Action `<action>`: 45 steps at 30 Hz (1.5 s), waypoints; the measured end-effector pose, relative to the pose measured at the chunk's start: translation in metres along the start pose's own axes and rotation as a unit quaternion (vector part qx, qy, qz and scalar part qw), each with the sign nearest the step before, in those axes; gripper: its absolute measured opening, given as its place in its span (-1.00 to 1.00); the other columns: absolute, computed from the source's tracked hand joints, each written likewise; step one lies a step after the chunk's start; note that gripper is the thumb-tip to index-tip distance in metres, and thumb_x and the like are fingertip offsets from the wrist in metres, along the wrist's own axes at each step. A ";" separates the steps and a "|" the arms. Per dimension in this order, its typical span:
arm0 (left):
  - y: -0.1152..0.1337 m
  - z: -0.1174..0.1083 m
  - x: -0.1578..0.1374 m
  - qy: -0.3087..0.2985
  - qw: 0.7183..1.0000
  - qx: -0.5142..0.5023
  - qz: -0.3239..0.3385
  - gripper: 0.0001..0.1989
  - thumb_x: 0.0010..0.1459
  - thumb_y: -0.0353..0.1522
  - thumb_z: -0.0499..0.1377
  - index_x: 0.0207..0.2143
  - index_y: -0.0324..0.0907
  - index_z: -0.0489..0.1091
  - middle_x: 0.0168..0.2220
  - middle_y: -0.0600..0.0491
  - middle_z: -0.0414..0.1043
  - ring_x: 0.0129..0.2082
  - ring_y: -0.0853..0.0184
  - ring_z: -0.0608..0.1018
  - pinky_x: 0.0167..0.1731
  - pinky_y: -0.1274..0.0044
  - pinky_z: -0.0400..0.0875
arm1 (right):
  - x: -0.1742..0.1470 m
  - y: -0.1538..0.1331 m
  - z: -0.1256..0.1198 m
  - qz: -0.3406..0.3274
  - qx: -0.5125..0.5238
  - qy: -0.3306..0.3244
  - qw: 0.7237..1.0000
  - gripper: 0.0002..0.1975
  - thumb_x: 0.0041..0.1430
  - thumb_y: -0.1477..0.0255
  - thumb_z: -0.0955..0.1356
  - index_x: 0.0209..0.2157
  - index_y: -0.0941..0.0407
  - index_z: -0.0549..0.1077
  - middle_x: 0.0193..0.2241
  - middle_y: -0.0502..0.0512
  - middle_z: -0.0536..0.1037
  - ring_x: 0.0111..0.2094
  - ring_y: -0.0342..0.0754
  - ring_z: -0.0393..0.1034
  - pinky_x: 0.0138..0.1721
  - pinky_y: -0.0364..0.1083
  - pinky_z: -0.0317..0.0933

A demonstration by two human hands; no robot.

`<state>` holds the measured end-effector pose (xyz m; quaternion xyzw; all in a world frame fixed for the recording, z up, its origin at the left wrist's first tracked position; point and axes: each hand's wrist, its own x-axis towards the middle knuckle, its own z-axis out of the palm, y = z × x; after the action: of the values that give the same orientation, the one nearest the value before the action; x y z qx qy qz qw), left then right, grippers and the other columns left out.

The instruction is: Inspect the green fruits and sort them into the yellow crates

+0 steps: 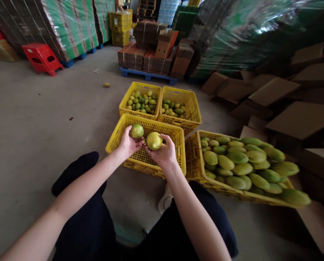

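Observation:
My left hand (129,144) is closed around a mostly green lemon (136,131) with a brownish patch. In my right hand (163,150), fingers curl around a yellower lemon (154,140) with a small nub. Both hands are close together, fingertips nearly meeting, above a yellow plastic crate (113,142). The visible part of that crate's slotted floor holds nothing. To the right, a second yellow crate (196,159) is heaped with green-yellow fruit (238,157) of the same look, stretched by the lens.
Two more yellow crates (121,105) with green and yellow fruit (141,101) stand just beyond. A single fruit (106,85) lies on the concrete floor. Flattened cartons (303,119) are scattered at right. Behind are a blue pallet (148,75) of cardboard and a red stool (42,58).

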<state>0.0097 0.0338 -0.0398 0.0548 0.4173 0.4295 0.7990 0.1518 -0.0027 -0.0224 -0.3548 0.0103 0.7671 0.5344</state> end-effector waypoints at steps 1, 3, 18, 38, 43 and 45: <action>-0.001 0.000 0.001 -0.002 1.000 0.008 0.004 -0.43 0.29 0.01 -0.01 -0.11 -0.34 0.43 -0.57 -0.04 0.41 -0.62 0.36 0.40 -0.62 0.57 0.34 | -0.002 0.000 0.002 -0.003 -0.005 0.000 1.000 -0.81 0.14 0.35 0.28 -0.27 0.16 0.42 -0.49 0.19 0.55 -0.48 -0.02 0.48 -0.45 -0.10 0.49; -0.003 0.000 0.001 -0.013 0.999 0.029 0.013 -0.48 0.27 0.01 0.05 -0.16 -0.31 0.43 -0.57 -0.04 0.41 -0.62 0.36 0.40 -0.61 0.56 0.33 | -0.004 -0.001 0.005 -0.012 -0.013 0.003 1.000 -0.81 0.14 0.39 0.25 -0.28 0.17 0.43 -0.50 0.19 0.56 -0.49 -0.03 0.47 -0.47 -0.11 0.48; -0.006 -0.003 -0.001 -0.090 0.976 0.145 0.136 -0.68 0.05 -0.31 0.39 -0.29 -0.16 0.29 -0.47 0.10 0.49 -0.60 0.45 0.50 -0.50 0.59 0.38 | 0.006 -0.012 -0.011 0.006 -0.087 -0.029 0.996 -0.73 0.25 0.24 0.31 -0.29 0.19 0.46 -0.57 0.15 0.58 -0.64 -0.06 0.47 -0.63 -0.17 0.42; -0.003 0.002 -0.024 -0.070 0.850 0.279 0.441 -0.37 -0.27 -0.80 0.15 -0.19 -0.10 0.54 0.00 0.02 0.47 0.20 0.17 0.38 0.24 0.39 0.25 | 0.007 -0.014 -0.025 -0.569 -0.584 -0.027 0.578 -0.37 -0.13 0.64 0.35 0.04 -0.05 0.42 0.07 0.12 0.50 0.15 0.20 0.32 0.27 0.32 0.12; -0.001 -0.002 -0.023 -0.096 0.793 0.337 0.498 -0.34 -0.31 -0.77 0.03 -0.21 -0.09 0.56 -0.05 0.02 0.48 0.15 0.16 0.41 0.29 0.31 0.17 | 0.007 -0.010 -0.029 -0.584 -0.632 -0.050 0.507 -0.26 -0.18 0.69 0.26 0.09 -0.07 0.40 0.13 0.10 0.49 0.15 0.21 0.33 0.24 0.34 0.16; -0.001 -0.004 -0.022 -0.103 0.781 0.349 0.508 -0.34 -0.31 -0.74 0.03 -0.20 -0.08 0.56 -0.05 0.02 0.48 0.15 0.16 0.40 0.29 0.30 0.15 | 0.007 -0.010 -0.029 -0.586 -0.633 -0.049 0.504 -0.25 -0.19 0.69 0.25 0.09 -0.08 0.40 0.13 0.10 0.49 0.15 0.20 0.33 0.23 0.35 0.16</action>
<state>0.0013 0.0159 -0.0291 0.5778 0.3650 0.5903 0.4295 0.1745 -0.0045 -0.0445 -0.4852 -0.7146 0.0974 0.4944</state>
